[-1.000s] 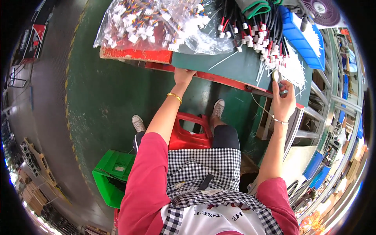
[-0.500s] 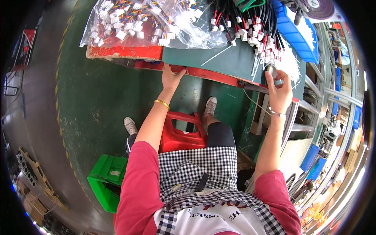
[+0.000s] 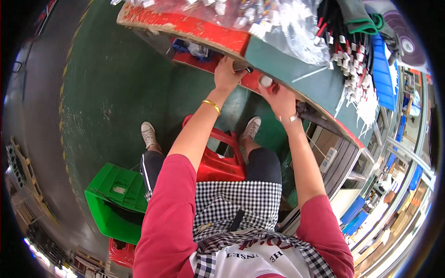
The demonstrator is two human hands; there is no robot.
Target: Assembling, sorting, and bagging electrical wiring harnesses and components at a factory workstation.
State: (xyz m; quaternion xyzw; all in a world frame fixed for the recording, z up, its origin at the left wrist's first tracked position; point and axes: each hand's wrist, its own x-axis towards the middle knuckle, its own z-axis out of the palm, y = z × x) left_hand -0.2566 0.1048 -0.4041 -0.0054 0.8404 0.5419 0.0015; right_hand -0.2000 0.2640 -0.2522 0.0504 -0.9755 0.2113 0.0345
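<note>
My right hand (image 3: 281,98) is closed on a small round silvery-white object (image 3: 266,81), just off the red front edge of the workbench (image 3: 306,69). Beside it, my left hand (image 3: 226,78) is at the shelf opening under the bench top. Its fingers are bent around a small dark piece (image 3: 248,70) whose kind I cannot make out, and its fingertips are partly hidden. On the bench, above both hands, lies a clear plastic bag (image 3: 296,34) of white connectors with coloured wires. Black cables with red wires and white connectors (image 3: 354,62) are bunched to the right.
White cable ties (image 3: 366,109) lie near the bench's right end, by a blue bin (image 3: 384,74) and a purple fan (image 3: 408,41). Blue items (image 3: 197,50) sit on the lower shelf. A red stool (image 3: 222,162) stands before me, a green crate (image 3: 118,194) to my left.
My right hand has moved left, from above the bench top to its front edge, with the round object. My left hand has shifted right and up. The view has turned, so the bench sits further right.
</note>
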